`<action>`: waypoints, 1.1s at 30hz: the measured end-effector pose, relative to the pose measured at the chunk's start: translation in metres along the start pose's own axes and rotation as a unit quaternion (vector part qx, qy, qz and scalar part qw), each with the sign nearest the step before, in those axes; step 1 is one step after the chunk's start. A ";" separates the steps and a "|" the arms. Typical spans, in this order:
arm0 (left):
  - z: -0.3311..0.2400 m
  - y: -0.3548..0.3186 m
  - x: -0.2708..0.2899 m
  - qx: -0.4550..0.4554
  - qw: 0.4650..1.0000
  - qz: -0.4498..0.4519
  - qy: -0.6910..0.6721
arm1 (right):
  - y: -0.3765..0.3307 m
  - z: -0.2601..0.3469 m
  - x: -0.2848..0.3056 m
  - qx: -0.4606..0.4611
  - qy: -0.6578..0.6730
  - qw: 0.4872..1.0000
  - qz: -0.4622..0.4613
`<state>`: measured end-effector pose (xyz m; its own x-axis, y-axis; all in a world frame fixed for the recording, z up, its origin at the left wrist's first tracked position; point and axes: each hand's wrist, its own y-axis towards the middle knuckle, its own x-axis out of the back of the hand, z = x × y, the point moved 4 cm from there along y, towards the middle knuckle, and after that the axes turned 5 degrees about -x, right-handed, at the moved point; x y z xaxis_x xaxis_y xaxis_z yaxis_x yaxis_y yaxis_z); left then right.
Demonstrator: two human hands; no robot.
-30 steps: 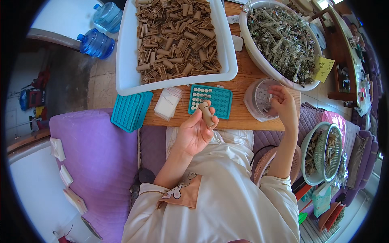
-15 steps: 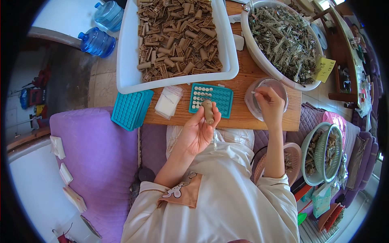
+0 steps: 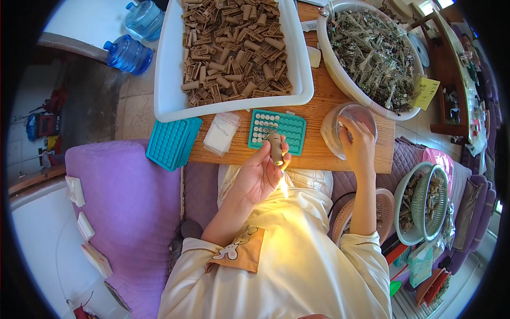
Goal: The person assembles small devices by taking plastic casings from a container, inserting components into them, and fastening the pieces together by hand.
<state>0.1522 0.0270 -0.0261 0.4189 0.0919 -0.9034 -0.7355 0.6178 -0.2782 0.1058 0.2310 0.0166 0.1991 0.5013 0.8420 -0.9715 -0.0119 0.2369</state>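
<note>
My left hand [image 3: 260, 178] is closed around a small tan cylindrical plastic casing [image 3: 275, 148], held upright at the table's front edge. Beneath it, a bright yellow glow [image 3: 284, 183] spills onto my shirt; the strand there is washed out. At the right, my right hand [image 3: 357, 141] pinches a tiny white piece [image 3: 340, 124] above a clear round tub [image 3: 330, 139]; the tub's contents are mostly hidden. Just beyond my left hand lies a teal tray [image 3: 295, 130] with several whitish button cells [image 3: 258, 122] in its left pockets.
A white bin [image 3: 164, 80] of tan plastic casings stands at the back. Back right is a large basin [image 3: 340, 74] heaped with clear wire bundles. Stacked teal trays [image 3: 172, 141] and small plastic bags [image 3: 220, 133] lie at left. Baskets [image 3: 419, 202] stand at far right.
A yellow glow has appeared below the casing in my left hand. My right hand has lowered slightly into the tub's opening. The casing has shifted slightly.
</note>
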 end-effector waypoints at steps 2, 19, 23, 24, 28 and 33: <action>0.002 0.000 -0.001 -0.005 1.000 -0.006 0.018 | 0.000 0.000 0.000 -0.004 0.010 1.000 0.002; 0.010 -0.011 -0.021 -0.095 0.888 -0.020 0.449 | -0.017 0.080 -0.011 -0.100 0.470 0.864 0.149; 0.010 -0.011 -0.022 -0.105 0.865 -0.023 0.490 | -0.016 0.087 -0.002 -0.067 0.362 0.913 0.176; 0.009 -0.010 -0.021 -0.101 0.855 -0.021 0.508 | -0.016 0.087 -0.002 -0.061 0.359 0.917 0.165; 0.008 -0.007 -0.021 -0.099 0.842 -0.024 0.529 | -0.016 0.089 0.000 -0.027 0.324 0.934 0.147; 0.005 -0.006 -0.016 -0.096 0.852 -0.036 0.514 | -0.016 0.089 -0.006 -0.002 0.316 0.940 0.124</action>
<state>0.1528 0.0256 -0.0080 -0.1492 -0.7334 -0.6632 -0.8422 0.4456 -0.3034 0.1319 0.1513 0.0508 -0.1490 0.8980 0.4139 -0.9788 -0.1934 0.0673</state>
